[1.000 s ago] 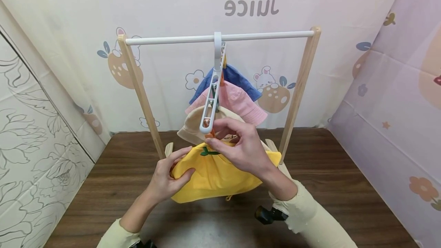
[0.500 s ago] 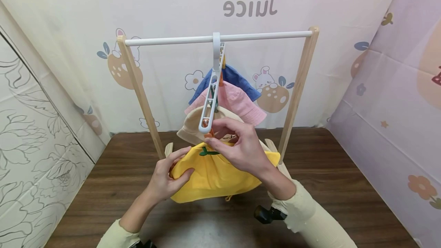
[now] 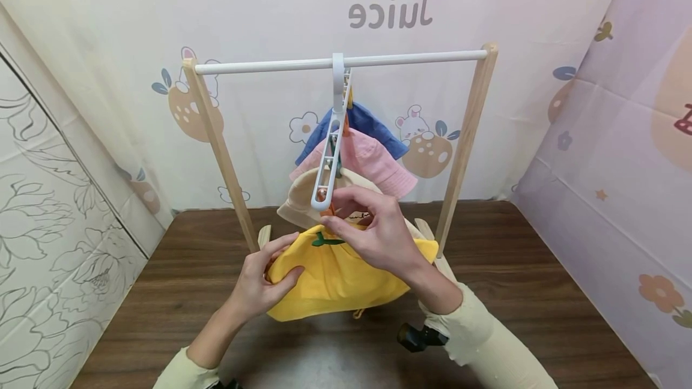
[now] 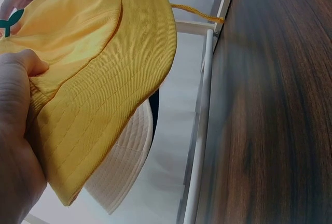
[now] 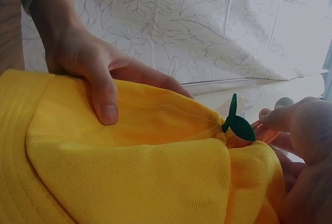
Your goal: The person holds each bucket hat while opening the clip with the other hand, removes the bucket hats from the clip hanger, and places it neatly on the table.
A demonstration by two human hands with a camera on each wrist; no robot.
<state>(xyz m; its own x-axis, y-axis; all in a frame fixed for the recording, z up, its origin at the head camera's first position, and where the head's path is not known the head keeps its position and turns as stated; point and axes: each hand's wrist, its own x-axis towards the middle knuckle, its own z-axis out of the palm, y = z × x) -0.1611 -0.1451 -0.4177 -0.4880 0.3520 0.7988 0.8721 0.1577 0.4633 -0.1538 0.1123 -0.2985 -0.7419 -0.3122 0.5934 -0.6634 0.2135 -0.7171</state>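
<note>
Over the brown tabletop (image 3: 173,293), from the head view, both hands are on the yellow hat (image 3: 335,284), which hangs in the air in front of the wooden rack (image 3: 216,143), below the white hanger (image 3: 331,155) hooked on the white rail (image 3: 259,66). Left hand (image 3: 259,284) grips the hat's left edge, thumb on top and fingers curled under the fabric. Right hand (image 3: 378,236) sits at the crown, fingertips pinching something orange right at the hanger's lower end, beside the green leaf (image 3: 323,241) on the hat's top. Behind them, a beige hat (image 3: 294,200), a pink hat (image 3: 378,164) and a blue hat (image 3: 373,125) hang stacked up the hanger. A black object (image 3: 418,337) lies on the tabletop near the right sleeve. Switch to the left wrist view: the left hand (image 4: 15,146) fills the near corner, thumb pressed into the ribbed yellow hat (image 4: 98,84), brim bunched in its hold; the beige hat (image 4: 124,172) peeks out just beneath, a yellow cord (image 4: 197,14) trails off the brim, and the rack's base (image 4: 202,130) runs beside the dark tabletop (image 4: 275,110). Now the right wrist view: the yellow hat (image 5: 135,177) spreads wide, the left hand (image 5: 88,63) clamped on its far edge with the thumb flat on the cloth, the green leaf (image 5: 237,123) standing up at the crown, and the right hand's fingers (image 5: 311,125) closed together at the orange piece just beside it.
</note>
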